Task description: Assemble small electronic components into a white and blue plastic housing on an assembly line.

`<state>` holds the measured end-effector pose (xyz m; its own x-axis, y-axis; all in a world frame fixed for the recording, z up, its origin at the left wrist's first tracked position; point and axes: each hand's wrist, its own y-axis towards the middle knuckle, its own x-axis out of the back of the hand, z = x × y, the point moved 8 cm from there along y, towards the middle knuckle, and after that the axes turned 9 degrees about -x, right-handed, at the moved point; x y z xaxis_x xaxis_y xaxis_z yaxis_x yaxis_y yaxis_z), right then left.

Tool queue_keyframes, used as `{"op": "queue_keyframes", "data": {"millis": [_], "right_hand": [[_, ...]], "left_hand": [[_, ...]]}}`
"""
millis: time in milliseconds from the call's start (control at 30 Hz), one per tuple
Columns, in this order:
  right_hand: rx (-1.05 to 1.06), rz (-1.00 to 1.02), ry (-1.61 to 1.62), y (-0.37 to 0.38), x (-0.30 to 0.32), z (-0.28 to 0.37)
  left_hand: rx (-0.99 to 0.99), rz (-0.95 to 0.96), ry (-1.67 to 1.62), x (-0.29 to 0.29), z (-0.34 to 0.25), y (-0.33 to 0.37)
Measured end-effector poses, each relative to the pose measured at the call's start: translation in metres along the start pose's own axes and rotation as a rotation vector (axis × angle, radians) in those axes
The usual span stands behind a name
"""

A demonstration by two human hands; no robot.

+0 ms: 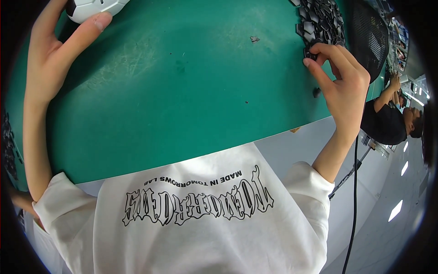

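Note:
At the upper left, my left hand [57,55] grips a white rounded shell-like object [96,8] with a dark side; its thumb lies along the near edge. The frame's top cuts off the object and hides the other fingers. At the upper right, my right hand [344,77] has thumb and index finger closed on a small black piece [311,54] at the near end of a heap of glossy black pieces [320,20]. One loose black piece [316,92] lies on the green work surface just below that hand.
Beside the heap stands a black mesh basket [372,39]. A crumpled grey scrap [254,39] and dark specks dot the green table [182,114]. A black cable [355,192] hangs at right. Another person in black [388,121] works beyond; more dark pieces [8,146] lie far left.

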<state>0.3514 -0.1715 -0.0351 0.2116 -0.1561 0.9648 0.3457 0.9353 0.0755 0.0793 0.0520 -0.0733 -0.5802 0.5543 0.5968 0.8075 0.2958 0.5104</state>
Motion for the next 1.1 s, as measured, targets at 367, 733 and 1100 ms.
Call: {"op": "queue_keyframes", "data": {"millis": [367,733,1100], "right_hand": [[0.112,-0.041,-0.173,-0.013,0.007,0.019],[0.598,-0.082,0.286,0.023,-0.007,0.156],[0.593,-0.081,0.413,0.043,-0.026,0.148]], "left_hand": [[0.422,-0.012,-0.171,-0.028,0.001,-0.014],[-0.346,-0.018,0.230,-0.019,-0.090,0.014],[-0.033,-0.070,-0.139,-0.036,-0.053,0.018]]}}
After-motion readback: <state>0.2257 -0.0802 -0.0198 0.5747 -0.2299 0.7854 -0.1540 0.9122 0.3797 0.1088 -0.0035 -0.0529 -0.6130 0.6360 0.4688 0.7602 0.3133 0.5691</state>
